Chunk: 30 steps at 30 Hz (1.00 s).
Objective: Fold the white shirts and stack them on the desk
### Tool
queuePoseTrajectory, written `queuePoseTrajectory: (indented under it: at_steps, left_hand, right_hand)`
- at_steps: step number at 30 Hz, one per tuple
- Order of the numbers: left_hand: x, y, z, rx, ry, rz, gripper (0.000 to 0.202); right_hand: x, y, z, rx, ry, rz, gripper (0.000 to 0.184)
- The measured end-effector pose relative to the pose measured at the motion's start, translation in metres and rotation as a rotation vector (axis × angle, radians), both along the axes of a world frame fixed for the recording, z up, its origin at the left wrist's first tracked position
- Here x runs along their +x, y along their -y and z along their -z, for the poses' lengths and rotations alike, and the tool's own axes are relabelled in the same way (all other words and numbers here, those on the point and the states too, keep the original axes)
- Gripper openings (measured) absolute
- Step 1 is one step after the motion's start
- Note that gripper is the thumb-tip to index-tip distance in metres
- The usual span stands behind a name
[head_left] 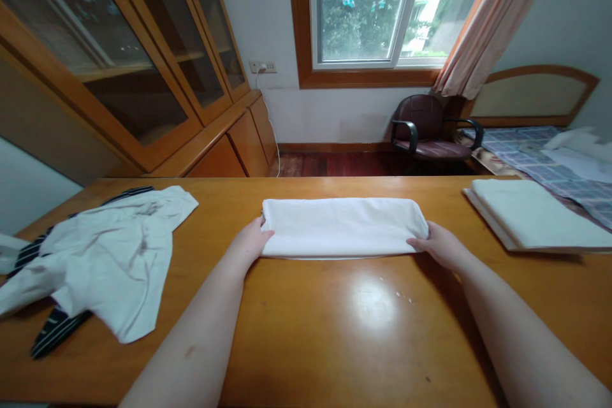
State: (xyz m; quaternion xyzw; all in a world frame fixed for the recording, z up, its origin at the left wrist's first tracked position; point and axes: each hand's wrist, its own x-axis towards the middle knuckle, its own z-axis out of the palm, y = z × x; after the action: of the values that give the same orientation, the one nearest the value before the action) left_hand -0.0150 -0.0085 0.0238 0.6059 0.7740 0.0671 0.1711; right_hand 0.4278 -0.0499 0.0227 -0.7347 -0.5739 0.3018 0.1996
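A white cloth (342,227), folded into a long flat rectangle, lies across the middle of the wooden table. At its left end my left hand (252,243) grips the edge, thumb on top and fingers tucked out of sight beneath. My right hand (436,245) holds the opposite end the same way, its thumb over the near corner. The cloth's kind of garment cannot be made out in this folded state.
Crumpled on the table's left lie a white shirt-like garment (119,261) and a black striped one (60,331). A folded white stack (535,213) sits at the right. Beyond the table (310,344) are a cabinet (191,76), an armchair (428,127) and a bed (549,153).
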Motion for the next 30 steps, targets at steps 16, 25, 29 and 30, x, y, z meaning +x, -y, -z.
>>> queuePoseTrajectory:
  at_steps: [16,25,29,30]
  left_hand:
    - [-0.001,-0.009,0.006,0.238,0.132,-0.021,0.043]
    - [0.0,-0.012,0.008,0.165,0.033,-0.04,0.051]
    - [-0.001,-0.004,0.004,0.059,-0.052,-0.005,0.045]
    - [-0.003,-0.001,0.002,0.031,-0.066,0.008,0.044]
  right_hand:
    - [-0.002,-0.013,0.003,0.064,0.504,0.097,0.041]
    - [-0.007,-0.017,0.006,-0.034,0.562,0.049,0.04]
    - [-0.002,-0.015,0.006,-0.073,0.56,0.035,0.034]
    - [0.001,-0.014,0.006,-0.099,0.561,0.023,0.032]
